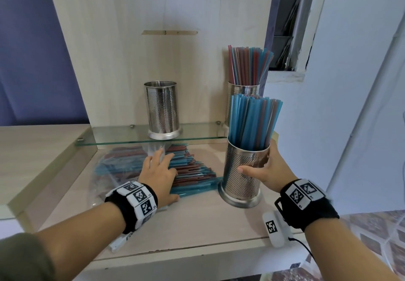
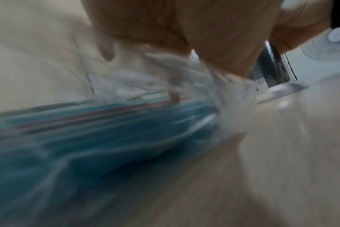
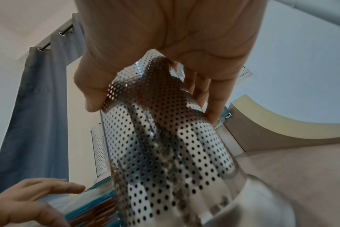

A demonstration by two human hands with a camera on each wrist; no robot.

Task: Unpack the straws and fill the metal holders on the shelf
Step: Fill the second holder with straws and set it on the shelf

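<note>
Our right hand [image 1: 270, 166] grips the near holder [image 1: 243, 171], thumb across the front of the perforated wall, fingers wrapped round the far side. The holder is tilted; its base ring sits at or just above the bench top [image 1: 197, 221] near the front right corner, and we cannot tell if it touches. It is packed with upright straws [image 1: 252, 122], mostly blue.

Our left hand [image 1: 161, 171] lies flat on the straw bag [image 1: 114, 166], fingers straight and spread, pressing down, nothing grasped. The left wrist view is blurred: clear plastic [image 2: 213, 86] bunched under our palm, blue and red straws inside.

The bag lies on the bench top under the glass shelf [image 1: 197, 133], toward the back left. Loose blue and red straws [image 1: 197, 171] spill out of it toward the near holder, their ends close to its base.

On the glass shelf:
- empty holder [image 1: 162, 109], mid-shelf, upright
- full holder [image 1: 243, 90] at the right end, against the back panel, with red and blue straws [image 1: 247, 65] standing in it

A white tag clip [image 1: 272, 228] with a cable sits at the bench's front right edge, below our right wrist.
</note>
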